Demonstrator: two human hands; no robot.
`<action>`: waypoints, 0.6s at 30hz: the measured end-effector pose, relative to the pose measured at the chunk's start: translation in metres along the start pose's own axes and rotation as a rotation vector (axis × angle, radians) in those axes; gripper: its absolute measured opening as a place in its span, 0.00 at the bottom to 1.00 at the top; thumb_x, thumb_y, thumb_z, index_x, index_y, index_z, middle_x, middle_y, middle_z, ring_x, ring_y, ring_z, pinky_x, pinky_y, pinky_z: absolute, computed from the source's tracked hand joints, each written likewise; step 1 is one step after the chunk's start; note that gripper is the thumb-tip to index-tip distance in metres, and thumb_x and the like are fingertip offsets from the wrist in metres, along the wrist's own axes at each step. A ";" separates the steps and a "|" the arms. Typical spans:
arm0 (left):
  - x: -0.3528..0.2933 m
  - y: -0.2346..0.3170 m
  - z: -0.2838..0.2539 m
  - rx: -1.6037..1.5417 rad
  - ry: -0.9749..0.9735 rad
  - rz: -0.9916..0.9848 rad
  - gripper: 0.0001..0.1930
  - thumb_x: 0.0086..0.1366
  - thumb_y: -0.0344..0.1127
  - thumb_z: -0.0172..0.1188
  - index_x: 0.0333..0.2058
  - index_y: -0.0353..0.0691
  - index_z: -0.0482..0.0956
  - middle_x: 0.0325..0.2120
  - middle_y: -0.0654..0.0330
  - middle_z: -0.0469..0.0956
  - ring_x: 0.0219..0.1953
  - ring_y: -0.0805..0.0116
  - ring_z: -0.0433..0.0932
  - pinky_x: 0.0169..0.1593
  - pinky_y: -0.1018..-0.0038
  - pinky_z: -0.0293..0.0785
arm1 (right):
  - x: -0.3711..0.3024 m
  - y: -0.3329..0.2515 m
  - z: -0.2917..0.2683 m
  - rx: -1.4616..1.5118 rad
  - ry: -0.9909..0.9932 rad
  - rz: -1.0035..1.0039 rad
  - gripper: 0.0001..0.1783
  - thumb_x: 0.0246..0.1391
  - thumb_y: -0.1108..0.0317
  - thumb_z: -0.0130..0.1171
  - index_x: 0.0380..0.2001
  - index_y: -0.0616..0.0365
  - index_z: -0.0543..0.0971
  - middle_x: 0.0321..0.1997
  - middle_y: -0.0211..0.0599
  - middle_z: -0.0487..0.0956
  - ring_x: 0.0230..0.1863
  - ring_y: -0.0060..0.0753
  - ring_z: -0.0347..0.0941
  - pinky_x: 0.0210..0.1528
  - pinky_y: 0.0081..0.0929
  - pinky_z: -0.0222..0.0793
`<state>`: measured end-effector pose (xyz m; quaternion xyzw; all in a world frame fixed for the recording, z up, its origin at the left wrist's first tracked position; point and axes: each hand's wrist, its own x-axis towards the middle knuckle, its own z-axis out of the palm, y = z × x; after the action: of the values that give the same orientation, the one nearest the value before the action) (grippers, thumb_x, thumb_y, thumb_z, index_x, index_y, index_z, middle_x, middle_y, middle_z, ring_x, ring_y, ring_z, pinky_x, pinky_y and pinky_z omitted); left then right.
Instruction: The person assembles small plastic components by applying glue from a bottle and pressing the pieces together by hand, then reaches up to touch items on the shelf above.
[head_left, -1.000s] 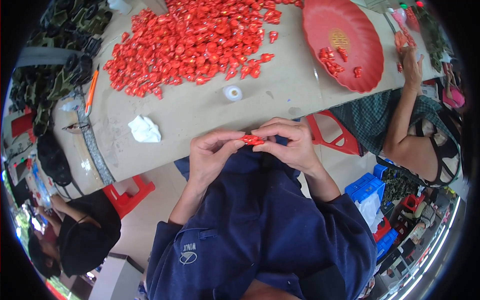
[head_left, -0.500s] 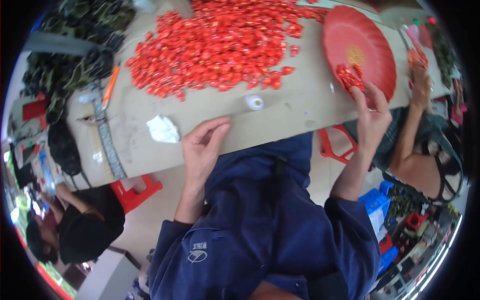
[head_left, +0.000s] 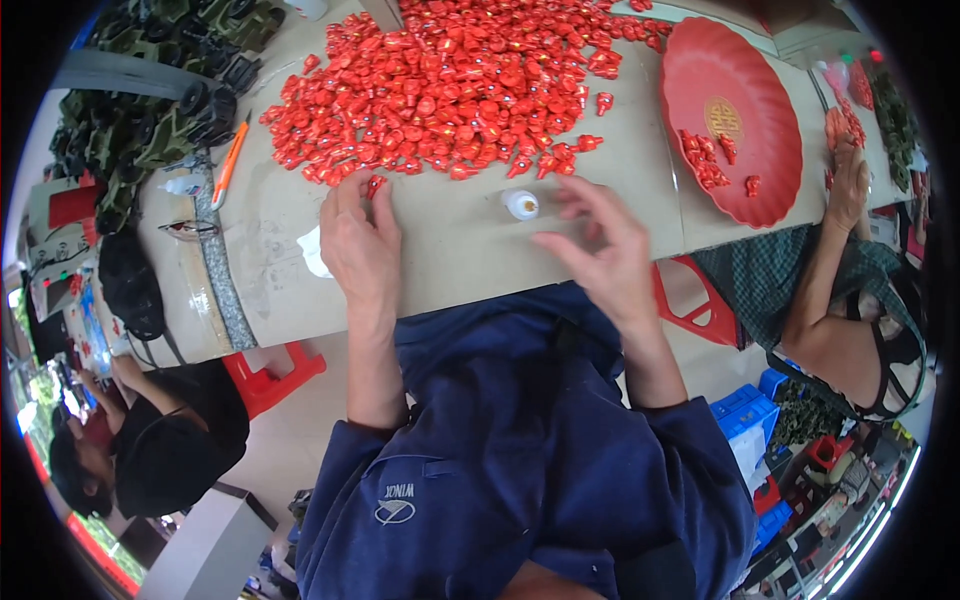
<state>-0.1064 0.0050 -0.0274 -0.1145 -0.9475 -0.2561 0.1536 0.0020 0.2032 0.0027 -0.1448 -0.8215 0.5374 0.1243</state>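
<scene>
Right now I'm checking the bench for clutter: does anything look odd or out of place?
Only the white wad, possibly tissue, partly hidden by the left hand: it looks like litter near the red pile. Nothing looks plainly spilled or broken.

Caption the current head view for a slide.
Left hand at a small red piece by the pile; right hand open beside a white container.

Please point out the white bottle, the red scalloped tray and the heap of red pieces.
White bottle point(head_left: 518, 204), head view: its body.
Red scalloped tray point(head_left: 759, 112), head view: bare inner floor.
Heap of red pieces point(head_left: 445, 95), head view: its middle.
</scene>
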 end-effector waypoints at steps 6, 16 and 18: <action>-0.029 0.023 -0.022 -0.574 -0.242 -0.200 0.13 0.54 0.25 0.58 0.40 0.32 0.73 0.31 0.61 0.73 0.30 0.77 0.71 0.30 0.82 0.66 | 0.005 0.020 0.021 -0.102 0.075 -0.288 0.17 0.40 0.72 0.62 0.37 0.60 0.73 0.37 0.35 0.76 0.36 0.25 0.73 0.36 0.23 0.68; -0.061 0.023 -0.016 -1.729 -0.690 -0.618 0.15 0.60 0.29 0.53 0.46 0.31 0.70 0.29 0.56 0.75 0.30 0.73 0.73 0.32 0.81 0.69 | -0.034 -0.001 -0.004 0.422 -0.046 -0.040 0.16 0.47 0.74 0.56 0.41 0.66 0.68 0.34 0.37 0.76 0.35 0.22 0.72 0.38 0.18 0.66; -0.064 0.025 -0.014 -1.788 -0.720 -0.631 0.15 0.61 0.31 0.51 0.46 0.31 0.69 0.29 0.56 0.74 0.29 0.73 0.72 0.33 0.80 0.69 | -0.037 0.002 -0.008 0.449 -0.039 -0.019 0.18 0.44 0.74 0.59 0.41 0.65 0.71 0.31 0.34 0.75 0.31 0.20 0.71 0.34 0.16 0.64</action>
<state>-0.0368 0.0099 -0.0273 -0.0023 -0.3855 -0.8505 -0.3578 0.0392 0.1967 0.0021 -0.0952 -0.6847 0.7084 0.1424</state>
